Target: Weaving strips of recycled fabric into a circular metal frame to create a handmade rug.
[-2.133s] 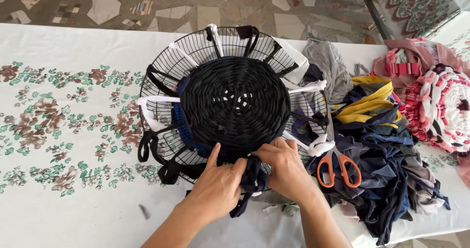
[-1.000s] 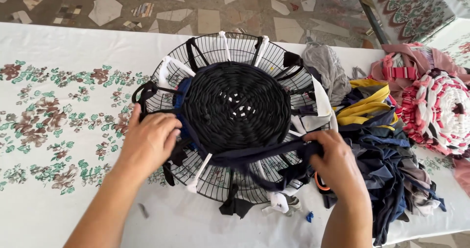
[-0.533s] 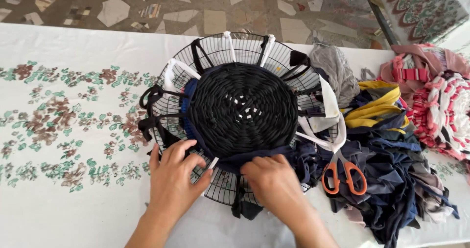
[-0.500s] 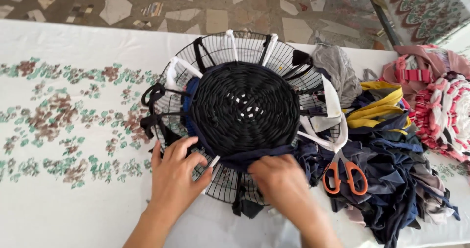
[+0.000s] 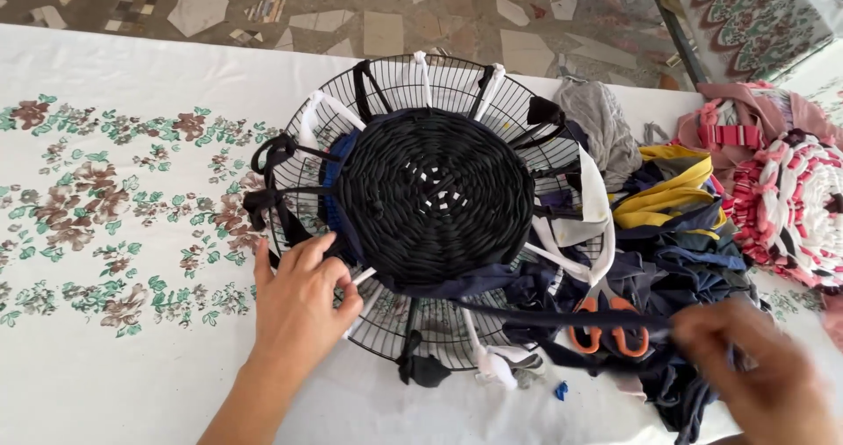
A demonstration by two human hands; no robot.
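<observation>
Since half a second ago your right hand (image 5: 760, 370) has left the near rim and swung out to the right, drawing a dark navy fabric strip (image 5: 562, 315) taut from the black woven disc (image 5: 435, 197) — the hand is blurred, but its fingers look pinched on the strip's far end. Your left hand (image 5: 299, 300) lies flat with fingers spread on the wire fan guard (image 5: 443, 335), at the near-left edge of the weave.

That strip should handle soft, light and stretchy; I'd grip it near the weave for control. By contrast, the guard looks stiff and light, so press on its rim. Orange-handled scissors (image 5: 606, 333) lie just under the strip, beside the scrap pile (image 5: 680, 252) on the floral tablecloth (image 5: 114, 234).
</observation>
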